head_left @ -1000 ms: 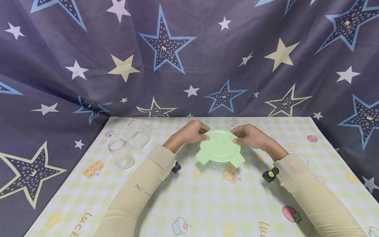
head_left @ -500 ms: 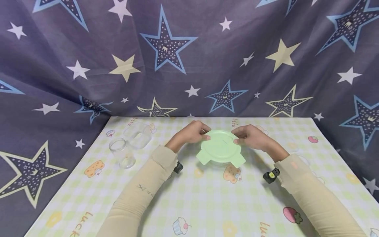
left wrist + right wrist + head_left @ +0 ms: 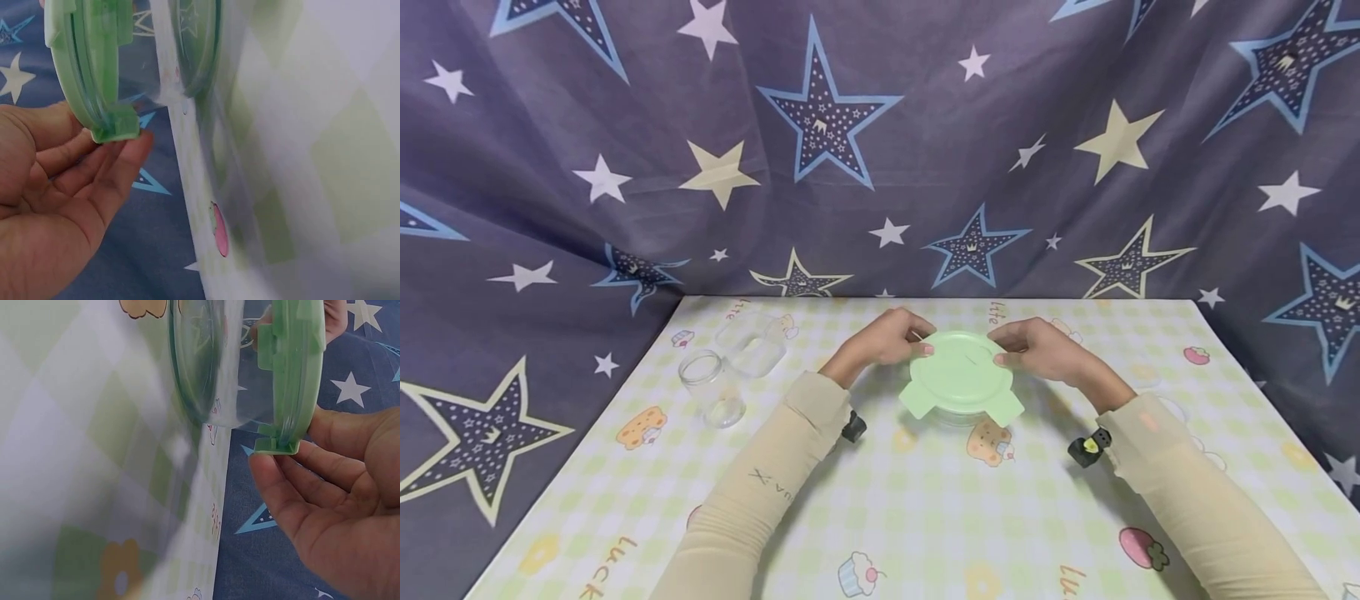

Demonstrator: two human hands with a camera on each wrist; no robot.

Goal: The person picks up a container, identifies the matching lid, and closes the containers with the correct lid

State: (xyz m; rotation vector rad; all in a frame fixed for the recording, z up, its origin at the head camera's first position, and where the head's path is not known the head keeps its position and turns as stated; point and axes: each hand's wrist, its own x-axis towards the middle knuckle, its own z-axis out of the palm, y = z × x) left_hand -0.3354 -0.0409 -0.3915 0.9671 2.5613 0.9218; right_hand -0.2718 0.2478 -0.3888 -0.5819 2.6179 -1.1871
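A round clear glass container (image 3: 957,410) with a pale green lid (image 3: 958,375) stands on the checked tablecloth (image 3: 925,517). Two of the lid's clasp flaps stick out at its near side. My left hand (image 3: 917,343) holds the lid's far-left edge, thumb on top. In the left wrist view the left hand (image 3: 119,150) has its fingertips against a green clasp flap (image 3: 115,128). My right hand (image 3: 1003,352) grips the far-right edge the same way. Seen from the right wrist, the right hand (image 3: 269,465) curls its fingers under another flap (image 3: 278,445) beside the glass wall (image 3: 212,375).
Two clear glass jars (image 3: 711,390) (image 3: 748,342) stand at the table's left rear. A star-patterned curtain (image 3: 850,167) hangs behind and drapes past both table sides. Black wrist camera mounts (image 3: 853,427) (image 3: 1088,447) sit under my sleeves.
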